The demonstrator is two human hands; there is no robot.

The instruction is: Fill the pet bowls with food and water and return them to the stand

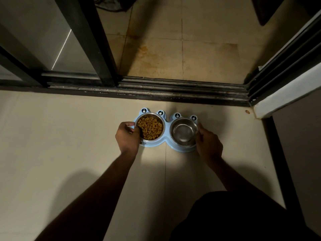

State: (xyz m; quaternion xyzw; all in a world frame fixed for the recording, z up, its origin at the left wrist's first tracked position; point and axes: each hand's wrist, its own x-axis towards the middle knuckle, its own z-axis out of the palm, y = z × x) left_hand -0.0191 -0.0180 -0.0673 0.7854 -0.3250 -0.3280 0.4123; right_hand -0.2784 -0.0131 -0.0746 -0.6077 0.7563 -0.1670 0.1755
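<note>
A light blue frog-shaped stand (166, 117) with cartoon eyes lies on the cream floor just before a door track. In its left hole sits a steel bowl full of brown kibble (151, 127). My left hand (127, 136) grips that bowl's near-left rim, thumb over the edge. In the right hole sits a second steel bowl (184, 132) that looks to hold clear water. My right hand (208, 145) holds its right rim, fingers curled around the edge.
A dark sliding-door track (156, 91) runs across just beyond the stand, with a black door frame (92, 40) at the left. Stained tiles (182, 54) lie beyond. A white wall edge (286, 94) and dark skirting stand to the right. My dark-clothed knee (234, 218) is at the bottom right.
</note>
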